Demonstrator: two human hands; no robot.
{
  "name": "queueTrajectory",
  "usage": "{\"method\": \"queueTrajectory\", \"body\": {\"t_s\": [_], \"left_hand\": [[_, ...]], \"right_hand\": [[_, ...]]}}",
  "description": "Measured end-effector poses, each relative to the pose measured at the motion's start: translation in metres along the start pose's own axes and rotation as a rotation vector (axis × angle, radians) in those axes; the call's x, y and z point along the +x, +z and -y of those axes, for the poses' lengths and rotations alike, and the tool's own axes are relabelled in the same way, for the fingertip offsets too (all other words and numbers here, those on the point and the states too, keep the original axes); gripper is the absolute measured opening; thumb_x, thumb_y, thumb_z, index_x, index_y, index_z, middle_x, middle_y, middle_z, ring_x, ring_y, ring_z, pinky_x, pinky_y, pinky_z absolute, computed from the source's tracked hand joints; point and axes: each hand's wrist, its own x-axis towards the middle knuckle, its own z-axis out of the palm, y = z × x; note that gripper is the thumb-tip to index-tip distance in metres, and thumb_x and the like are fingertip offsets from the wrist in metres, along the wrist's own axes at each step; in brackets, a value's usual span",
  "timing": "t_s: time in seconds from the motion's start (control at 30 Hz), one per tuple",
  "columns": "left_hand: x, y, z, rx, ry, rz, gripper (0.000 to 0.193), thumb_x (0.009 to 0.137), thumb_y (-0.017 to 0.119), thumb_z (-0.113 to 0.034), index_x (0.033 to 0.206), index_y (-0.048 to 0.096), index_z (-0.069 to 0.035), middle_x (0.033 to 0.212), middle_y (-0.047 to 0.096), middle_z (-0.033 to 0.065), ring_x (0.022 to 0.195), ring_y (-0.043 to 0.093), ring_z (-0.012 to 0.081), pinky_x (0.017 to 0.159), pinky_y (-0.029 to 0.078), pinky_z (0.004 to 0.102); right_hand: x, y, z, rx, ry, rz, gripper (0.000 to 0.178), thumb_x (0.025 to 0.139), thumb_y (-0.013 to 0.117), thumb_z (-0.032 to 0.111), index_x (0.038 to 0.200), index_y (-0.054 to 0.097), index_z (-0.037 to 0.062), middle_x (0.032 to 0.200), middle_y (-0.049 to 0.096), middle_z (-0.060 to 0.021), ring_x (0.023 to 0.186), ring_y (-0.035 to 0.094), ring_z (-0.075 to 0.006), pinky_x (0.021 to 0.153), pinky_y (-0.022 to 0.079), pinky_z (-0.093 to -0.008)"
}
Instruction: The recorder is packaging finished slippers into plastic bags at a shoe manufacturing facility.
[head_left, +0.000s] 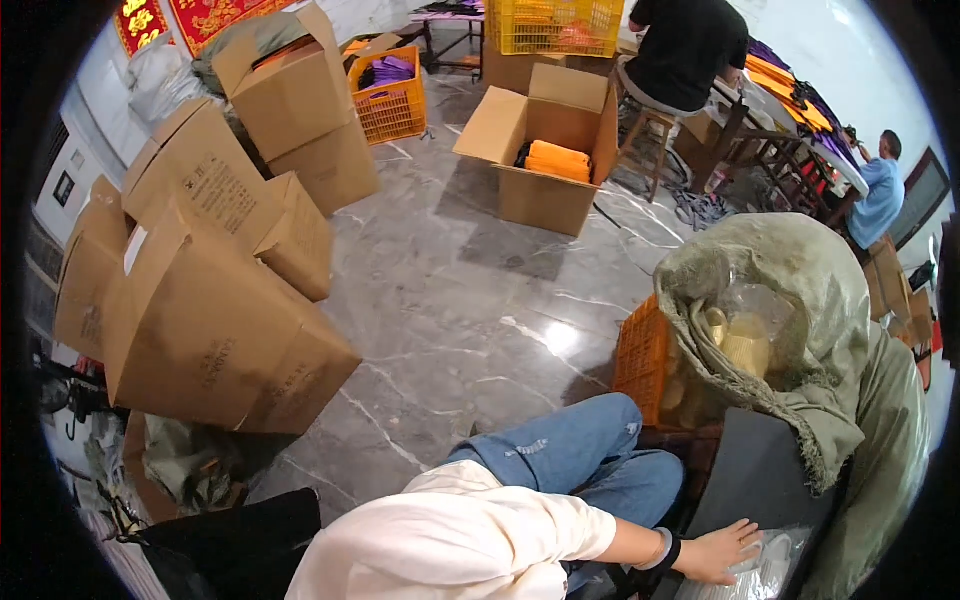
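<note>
My left hand [722, 554] reaches out at the lower right, with a black band and a pale bangle at its wrist. Its fingers are spread and lie on the edge of a clear plastic bag [775, 572] with whitish things inside, which I cannot make out. The bag rests at the near end of a dark grey flat surface [745, 475]. Just beyond stands an open olive woven sack [800, 265], in which a clear bag of pale yellow items [745, 345] shows. An orange crate [643, 362] is beside the sack. My right hand is out of view.
Cardboard boxes [220, 330] are stacked on the left. An open carton [545, 200] with orange bundles [558, 160] stands on the grey floor [450, 310]. Crates [390, 110] are farther back. Two other people [690, 50] are at a long table [800, 110] at the far right.
</note>
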Motion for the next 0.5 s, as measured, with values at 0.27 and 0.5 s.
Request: {"method": "queueTrajectory", "body": {"t_s": [0.27,0.5], "left_hand": [[-0.004,-0.002,-0.007,0.098,-0.072,0.019,0.068,0.09,0.042,-0.043,0.135,0.029,0.007,0.143,0.021,0.0298,0.135,0.016,0.0425,0.111,0.01,0.0475],[-0.005,-0.011,-0.01,0.336,-0.025,0.028,0.064,0.087,0.048,-0.041,0.133,0.036,0.002,0.137,0.033,0.028,0.128,0.03,0.043,0.108,0.021,0.049]], "right_hand": [[0.004,0.023,-0.028,0.258,0.186,0.307,0.039,0.096,0.041,0.021,0.127,0.047,-0.002,0.112,0.058,-0.0165,0.097,0.056,-0.0185,0.082,0.045,-0.0277],[-0.023,-0.015,-0.059,0.55,0.205,0.387,0.04,0.096,0.041,0.025,0.125,0.047,-0.0025,0.107,0.06,-0.0157,0.089,0.058,-0.0174,0.076,0.048,-0.0276]]}}
